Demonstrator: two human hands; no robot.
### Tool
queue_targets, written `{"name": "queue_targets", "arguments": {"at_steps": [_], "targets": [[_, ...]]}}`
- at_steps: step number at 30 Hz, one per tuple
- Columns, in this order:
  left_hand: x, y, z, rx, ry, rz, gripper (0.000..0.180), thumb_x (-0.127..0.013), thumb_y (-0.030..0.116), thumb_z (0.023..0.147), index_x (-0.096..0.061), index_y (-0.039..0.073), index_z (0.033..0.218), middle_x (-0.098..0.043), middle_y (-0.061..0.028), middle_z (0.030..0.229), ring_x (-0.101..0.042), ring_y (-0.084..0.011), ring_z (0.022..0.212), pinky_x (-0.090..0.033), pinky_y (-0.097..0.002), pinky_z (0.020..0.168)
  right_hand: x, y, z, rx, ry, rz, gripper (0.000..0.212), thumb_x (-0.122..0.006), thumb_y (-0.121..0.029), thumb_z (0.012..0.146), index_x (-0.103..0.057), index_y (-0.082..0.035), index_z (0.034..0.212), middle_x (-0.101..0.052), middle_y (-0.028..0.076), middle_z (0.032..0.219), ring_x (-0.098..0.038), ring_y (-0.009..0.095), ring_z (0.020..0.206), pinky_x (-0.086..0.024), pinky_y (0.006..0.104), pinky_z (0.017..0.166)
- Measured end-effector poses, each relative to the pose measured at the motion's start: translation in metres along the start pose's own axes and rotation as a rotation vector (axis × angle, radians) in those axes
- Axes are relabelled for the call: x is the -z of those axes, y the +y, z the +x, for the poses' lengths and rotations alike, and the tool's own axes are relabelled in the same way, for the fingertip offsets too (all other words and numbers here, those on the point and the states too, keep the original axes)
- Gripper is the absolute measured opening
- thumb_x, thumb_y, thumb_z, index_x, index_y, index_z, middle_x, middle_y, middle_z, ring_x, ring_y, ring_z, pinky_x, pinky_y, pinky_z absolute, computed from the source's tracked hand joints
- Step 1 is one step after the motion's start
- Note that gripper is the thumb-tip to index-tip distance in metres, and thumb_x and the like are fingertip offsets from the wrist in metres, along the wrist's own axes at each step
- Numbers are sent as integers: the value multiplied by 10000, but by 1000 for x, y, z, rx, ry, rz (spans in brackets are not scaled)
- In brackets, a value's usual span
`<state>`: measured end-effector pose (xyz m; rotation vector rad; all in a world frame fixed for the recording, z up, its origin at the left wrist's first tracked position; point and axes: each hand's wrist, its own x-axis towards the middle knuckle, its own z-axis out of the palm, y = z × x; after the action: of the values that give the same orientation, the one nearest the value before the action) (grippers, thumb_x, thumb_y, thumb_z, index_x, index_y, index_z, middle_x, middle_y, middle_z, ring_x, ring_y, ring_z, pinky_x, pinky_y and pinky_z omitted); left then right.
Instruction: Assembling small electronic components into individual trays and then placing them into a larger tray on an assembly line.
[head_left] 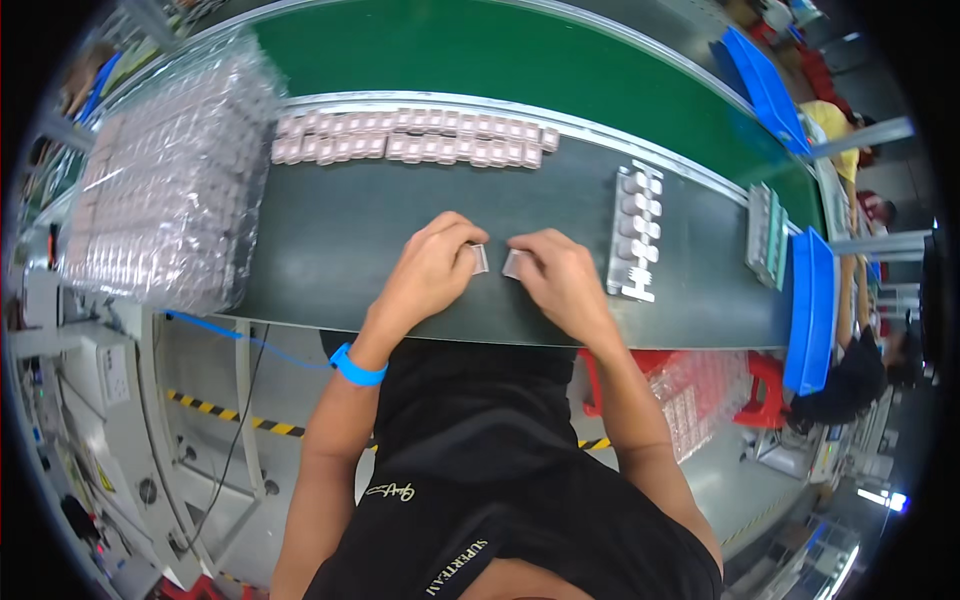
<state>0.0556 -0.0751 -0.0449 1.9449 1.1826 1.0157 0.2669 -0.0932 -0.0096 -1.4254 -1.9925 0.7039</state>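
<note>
Evidently, pale pieces point(481, 260) in the fingertip pinch of left hand point(432, 265) and right hand point(560, 275)

Taking the space between the person's hands as the dial's centre, the left hand point(430, 265) sits at 9 o'clock and the right hand point(562, 278) at 3, both over the workbench point(380, 225), with 1 left component point(480, 260) and 1 right component point(513, 264) at their fingertips, apart. At 11 o'clock, 2 rows of components point(410, 149) run along the bench's back rail; the conveyor belt point(480, 50) lies behind that at 12. Wrapped stacked trays point(170, 190) stand between 9 and 10. Near 3 o'clock come the near rack point(618, 235), then the far rack point(760, 240), then the lower bin point(810, 315) beyond the bench's end. The upper bin point(762, 90) is at 2. Below bench level, at 4, a plastic bag point(705, 395) lies beside a stool point(765, 390).
</note>
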Motion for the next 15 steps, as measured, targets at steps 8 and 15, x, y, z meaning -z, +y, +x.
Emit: {"name": "queue_targets", "arguments": {"at_steps": [8,15], "targets": [[10,24,-8,50,-201,10,447,-708,73,846,-632,-27,1275,-642,-173,1183,-607,-376,1083,-504,-437,936,12,-7,-9,-75,25,47,288,-651,-70,906,-698,-6,1183,-697,193,1063,-681,374,864,-547,429,802],[4,22,-6,-58,-211,133,459,-720,7,822,-639,-18,1272,-641,-149,1187,-594,-354,1094,-510,-445,937,98,24,-30,-5,135,-493,226,-680,-52,856,-721,-83,1076,-687,99,1046,-607,331,985,-509,426,878]]}}
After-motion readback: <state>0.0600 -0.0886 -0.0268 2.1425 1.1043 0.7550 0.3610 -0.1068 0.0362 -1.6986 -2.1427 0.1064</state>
